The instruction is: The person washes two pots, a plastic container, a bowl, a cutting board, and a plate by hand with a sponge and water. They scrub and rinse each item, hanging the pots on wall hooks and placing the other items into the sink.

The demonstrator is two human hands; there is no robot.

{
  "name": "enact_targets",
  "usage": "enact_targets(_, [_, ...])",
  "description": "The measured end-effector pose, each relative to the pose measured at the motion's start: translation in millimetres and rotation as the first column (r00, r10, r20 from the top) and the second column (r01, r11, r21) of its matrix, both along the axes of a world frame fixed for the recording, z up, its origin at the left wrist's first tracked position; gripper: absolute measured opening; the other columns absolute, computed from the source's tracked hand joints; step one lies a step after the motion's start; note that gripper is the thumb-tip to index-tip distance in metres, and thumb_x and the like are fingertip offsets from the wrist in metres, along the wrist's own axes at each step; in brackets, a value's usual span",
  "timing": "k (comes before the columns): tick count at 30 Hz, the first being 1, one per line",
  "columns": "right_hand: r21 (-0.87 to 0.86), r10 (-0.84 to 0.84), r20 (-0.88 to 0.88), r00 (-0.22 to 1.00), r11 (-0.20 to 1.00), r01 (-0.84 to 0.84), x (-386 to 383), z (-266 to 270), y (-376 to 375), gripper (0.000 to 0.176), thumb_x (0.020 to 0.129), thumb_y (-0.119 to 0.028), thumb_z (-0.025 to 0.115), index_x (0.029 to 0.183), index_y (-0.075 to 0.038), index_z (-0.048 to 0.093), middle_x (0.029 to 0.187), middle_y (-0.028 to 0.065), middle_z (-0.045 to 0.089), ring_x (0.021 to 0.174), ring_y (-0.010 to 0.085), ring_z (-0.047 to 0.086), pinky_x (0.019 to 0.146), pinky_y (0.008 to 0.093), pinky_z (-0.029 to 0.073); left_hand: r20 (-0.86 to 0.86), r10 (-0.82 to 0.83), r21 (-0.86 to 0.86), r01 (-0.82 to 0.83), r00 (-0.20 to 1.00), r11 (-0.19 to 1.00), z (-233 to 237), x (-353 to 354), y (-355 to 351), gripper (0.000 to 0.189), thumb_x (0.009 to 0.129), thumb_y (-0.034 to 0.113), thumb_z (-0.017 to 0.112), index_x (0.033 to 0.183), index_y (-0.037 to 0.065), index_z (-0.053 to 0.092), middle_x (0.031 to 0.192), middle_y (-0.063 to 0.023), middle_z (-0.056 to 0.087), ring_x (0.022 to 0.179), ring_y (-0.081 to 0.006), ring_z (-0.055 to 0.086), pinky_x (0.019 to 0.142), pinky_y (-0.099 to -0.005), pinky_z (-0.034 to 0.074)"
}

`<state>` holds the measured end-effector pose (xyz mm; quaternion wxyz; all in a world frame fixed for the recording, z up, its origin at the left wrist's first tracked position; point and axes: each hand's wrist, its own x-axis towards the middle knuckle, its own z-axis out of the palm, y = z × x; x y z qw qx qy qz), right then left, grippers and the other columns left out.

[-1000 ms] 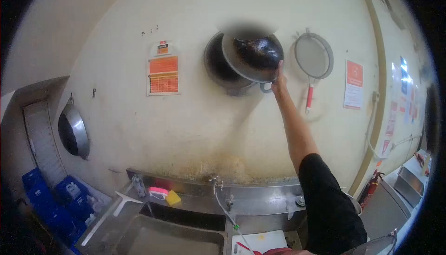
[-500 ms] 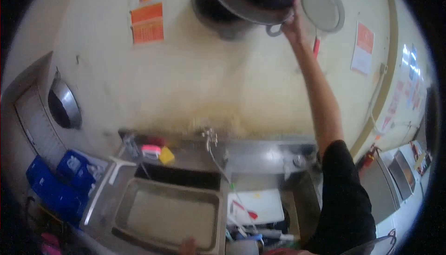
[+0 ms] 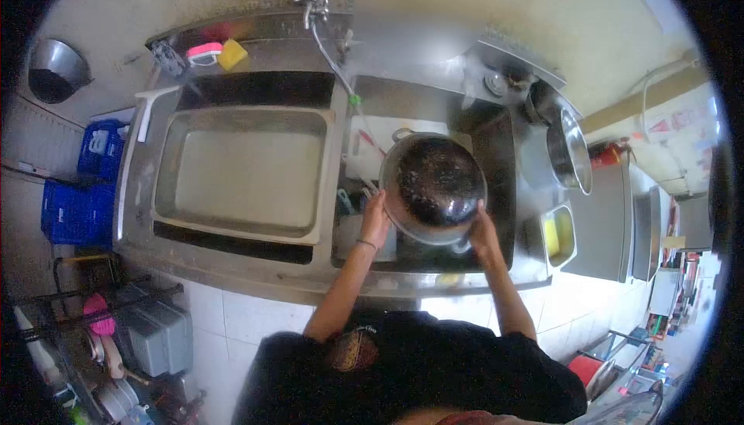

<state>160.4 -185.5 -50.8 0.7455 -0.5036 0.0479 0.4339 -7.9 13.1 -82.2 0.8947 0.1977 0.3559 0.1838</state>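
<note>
A wok with a soot-blackened base and loop handles is bottom-up over the right sink basin. My left hand grips its left rim, and my right hand holds the lower right side near a handle. Below it, partly hidden, lie a white board, a red-handled utensil and other utensils in the basin. To the left, a large rectangular metal pan with cloudy liquid rests in the other basin.
A tap with a hose hangs above the sinks. A yellow sponge and a pink brush sit on the back ledge. Metal bowls and a small tray with something yellow stand right. Blue crates are left.
The wok has come down from the wall, where my right hand held it, to the right sink. My left hand has moved from the metal pan's front edge onto the wok. The view has tilted down.
</note>
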Motion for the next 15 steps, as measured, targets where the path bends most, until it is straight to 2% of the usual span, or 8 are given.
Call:
enact_targets(2, [-0.021, 0.021, -0.048, 0.999, 1.000, -0.022, 16.2, -57.2, -5.6, 0.049, 0.080, -0.038, 0.056, 0.112, -0.002, 0.048, 0.109, 0.0080, 0.053, 0.104, 0.0212, 0.047, 0.091, 0.0360, 0.035, 0.028, 0.076, -0.048, -0.074, 0.997, 0.996, -62.7, 11.9, 2.9, 0.041, 0.084, 0.031, 0.049, 0.113, 0.003, 0.042, 0.110, -0.0061, 0.049, 0.100, -0.0185, 0.046, 0.090, -0.0321, 0.033])
enact_targets(4, [-0.068, 0.008, -0.084, 0.996, 0.998, -0.014, 11.9, -53.3, 14.6, 0.065, 0.074, -0.041, 0.063, 0.122, -0.005, 0.038, 0.120, 0.0093, 0.045, 0.107, 0.0240, 0.045, 0.095, 0.0389, 0.030, 0.005, 0.170, -0.106, -0.168, 0.985, 0.980, -83.9, 21.1, 16.1, 0.021, 0.082, 0.022, 0.052, 0.096, 0.005, 0.049, 0.093, -0.0037, 0.054, 0.088, -0.0170, 0.050, 0.083, -0.0307, 0.038])
enact_targets(5, [-0.240, -0.074, -0.027, 0.997, 0.969, 0.065, 10.2, -49.2, 29.6, 0.067, 0.073, -0.042, 0.065, 0.122, -0.005, 0.039, 0.121, 0.0076, 0.044, 0.109, 0.0241, 0.043, 0.094, 0.0402, 0.031, -0.050, 0.184, -0.113, -0.189, 0.982, 0.976, -87.0, 24.4, 26.3, 0.013, 0.082, 0.019, 0.051, 0.088, 0.007, 0.050, 0.085, -0.0032, 0.055, 0.082, -0.0168, 0.051, 0.079, -0.0302, 0.039])
enact_targets(6, [-0.168, -0.069, -0.049, 0.996, 0.984, 0.060, 8.4, -42.5, 43.7, 0.071, 0.069, -0.040, 0.069, 0.120, 0.001, 0.039, 0.116, 0.0104, 0.047, 0.104, 0.0257, 0.047, 0.089, 0.0408, 0.037, -0.056, 0.200, -0.117, -0.205, 0.978, 0.972, -89.7, 26.3, 33.8, 0.009, 0.080, 0.017, 0.051, 0.083, 0.008, 0.051, 0.081, -0.0025, 0.054, 0.078, -0.0150, 0.051, 0.075, -0.0285, 0.039])
enact_targets(8, [-0.158, -0.065, -0.075, 0.995, 0.986, 0.052, 26.3, -85.0, 60.2, 0.072, 0.068, -0.038, 0.071, 0.118, 0.003, 0.040, 0.112, 0.0121, 0.049, 0.100, 0.0258, 0.049, 0.086, 0.0399, 0.039, -0.101, 0.219, -0.073, -0.227, 0.971, 0.971, -85.6, 27.2, 46.2, 0.009, 0.080, 0.017, 0.051, 0.081, 0.009, 0.051, 0.079, -0.0026, 0.054, 0.075, -0.0149, 0.051, 0.073, -0.0276, 0.040])
enact_targets(10, [-0.145, -0.055, -0.101, 0.993, 0.989, 0.040, 28.1, -88.3, 76.3, 0.073, 0.066, -0.036, 0.073, 0.115, 0.006, 0.040, 0.109, 0.0139, 0.050, 0.095, 0.0258, 0.051, 0.083, 0.0389, 0.042, -0.143, 0.244, -0.025, -0.250, 0.959, 0.968, -83.5, 24.6, 50.8, 0.008, 0.079, 0.017, 0.051, 0.080, 0.009, 0.051, 0.078, -0.0026, 0.053, 0.072, -0.0147, 0.052, 0.070, -0.0266, 0.040])
enact_targets(13, [-0.179, -0.096, -0.042, 0.995, 0.980, 0.087, 30.3, -101.5, 94.6, 0.071, 0.064, -0.032, 0.076, 0.111, 0.009, 0.042, 0.102, 0.0151, 0.052, 0.087, 0.0247, 0.054, 0.076, 0.0375, 0.045, -0.436, 0.212, -0.030, -0.249, 0.875, 0.968, -82.5, 17.9, 57.1, 0.007, 0.075, 0.014, 0.052, 0.081, 0.010, 0.053, 0.078, -0.0025, 0.053, 0.050, -0.0125, 0.039, 0.040, -0.0251, 0.028])
enact_targets(15, [-0.173, -0.070, -0.075, 0.995, 0.983, 0.057, 37.8, -119.8, 106.6, 0.068, 0.063, -0.029, 0.076, 0.110, 0.007, 0.043, 0.102, 0.0135, 0.053, 0.085, 0.0242, 0.055, 0.074, 0.0382, 0.046, -0.416, 0.231, -0.033, -0.269, 0.880, 0.963, -80.4, 20.5, 56.3, 0.008, 0.074, 0.013, 0.052, 0.082, 0.011, 0.053, 0.078, -0.0025, 0.054, 0.049, -0.0124, 0.035, 0.038, -0.0251, 0.024])
